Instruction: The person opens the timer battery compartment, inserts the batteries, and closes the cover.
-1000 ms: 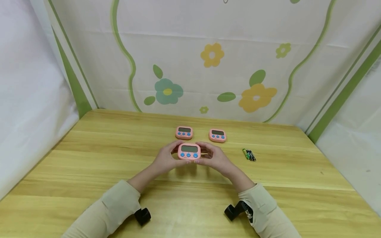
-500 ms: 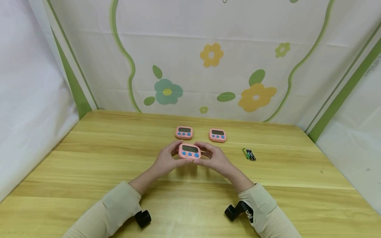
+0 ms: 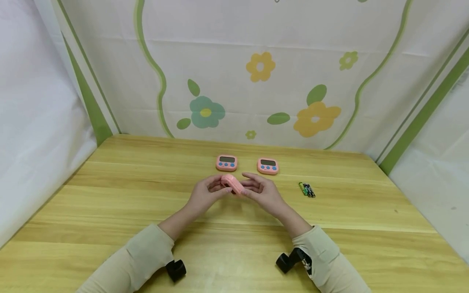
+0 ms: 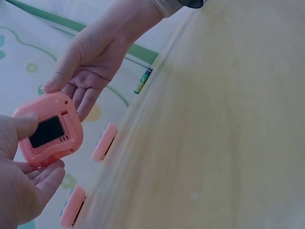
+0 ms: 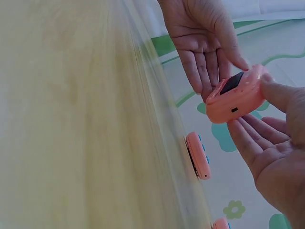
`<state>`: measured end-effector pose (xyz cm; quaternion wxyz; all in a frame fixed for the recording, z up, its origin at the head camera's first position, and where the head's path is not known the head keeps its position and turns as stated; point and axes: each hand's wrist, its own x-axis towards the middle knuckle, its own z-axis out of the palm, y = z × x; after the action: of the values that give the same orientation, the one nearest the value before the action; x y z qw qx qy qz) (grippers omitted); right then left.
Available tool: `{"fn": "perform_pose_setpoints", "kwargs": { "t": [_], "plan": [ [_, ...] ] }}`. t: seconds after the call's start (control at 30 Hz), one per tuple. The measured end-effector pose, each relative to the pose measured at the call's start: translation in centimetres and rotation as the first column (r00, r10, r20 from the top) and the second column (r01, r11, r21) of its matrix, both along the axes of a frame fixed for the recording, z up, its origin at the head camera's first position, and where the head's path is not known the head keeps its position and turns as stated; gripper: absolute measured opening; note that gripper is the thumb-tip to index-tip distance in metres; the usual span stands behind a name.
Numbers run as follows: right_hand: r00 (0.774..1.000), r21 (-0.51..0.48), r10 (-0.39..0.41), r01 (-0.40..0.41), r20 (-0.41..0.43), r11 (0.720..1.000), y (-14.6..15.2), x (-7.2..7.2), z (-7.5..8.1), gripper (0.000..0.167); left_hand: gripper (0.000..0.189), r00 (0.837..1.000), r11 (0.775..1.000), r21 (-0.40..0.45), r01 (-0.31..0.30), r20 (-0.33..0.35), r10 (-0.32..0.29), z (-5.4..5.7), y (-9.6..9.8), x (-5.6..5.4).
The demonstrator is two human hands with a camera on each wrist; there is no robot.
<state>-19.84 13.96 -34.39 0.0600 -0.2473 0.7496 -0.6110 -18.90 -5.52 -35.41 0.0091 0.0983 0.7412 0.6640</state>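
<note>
A pink digital timer point(image 3: 232, 183) is held between both hands above the table, tilted, with its rounded edge toward the head camera. In the left wrist view the timer's back point(image 4: 50, 109) shows, bearing a black rectangular panel point(image 4: 46, 132). My left hand point(image 3: 205, 195) pinches one side, thumb on the back and fingers beneath. On the other side my right hand point(image 3: 268, 196) grips the edge between thumb and fingers. The screen and blue buttons of the held timer are hidden from every view.
Two more pink timers, one at left point(image 3: 226, 162) and one at right point(image 3: 268, 166), lie face up on the wooden table point(image 3: 146, 187) beyond the hands. Several small batteries point(image 3: 307, 190), green and black, lie to the right. A flowered white cloth point(image 3: 227, 61) hangs behind.
Both hands have turned the timer over from screen toward the head camera to its edge, its back now facing the wrist cameras. The other timers and batteries stay put.
</note>
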Motion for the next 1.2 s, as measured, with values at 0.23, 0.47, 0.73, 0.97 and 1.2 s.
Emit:
{"fn": "perform_pose_setpoints", "kwargs": {
  "t": [0.23,0.47,0.73,0.97,1.2],
  "plan": [
    [0.994,-0.095,0.042,-0.033,0.101,0.995,0.04,0.24,-0.11,0.048,0.047,0.998,0.999,-0.025,-0.046,-0.039,0.045,-0.26,0.29,0.15],
    [0.98,-0.176,0.103,-0.073,0.17,0.982,-0.11,0.55,0.0,0.053,0.047,0.997,1.0,-0.016,0.01,-0.08,-0.011,-0.01,0.61,0.45],
    [0.966,-0.176,0.051,-0.006,0.254,0.984,-0.04,0.15,-0.31,0.053,0.05,0.989,0.988,0.048,0.147,-0.015,-0.146,0.25,0.36,0.56],
    [0.962,-0.131,0.021,0.015,0.273,0.991,0.05,-0.26,-0.78,0.05,0.055,0.979,0.977,0.063,0.201,0.021,-0.203,-0.18,0.32,0.37],
    [0.956,-0.112,0.044,-0.012,0.29,0.994,0.07,-0.25,-0.89,0.047,0.058,0.968,0.968,0.079,0.239,0.06,-0.244,-0.26,0.32,0.61]
  ]
}}
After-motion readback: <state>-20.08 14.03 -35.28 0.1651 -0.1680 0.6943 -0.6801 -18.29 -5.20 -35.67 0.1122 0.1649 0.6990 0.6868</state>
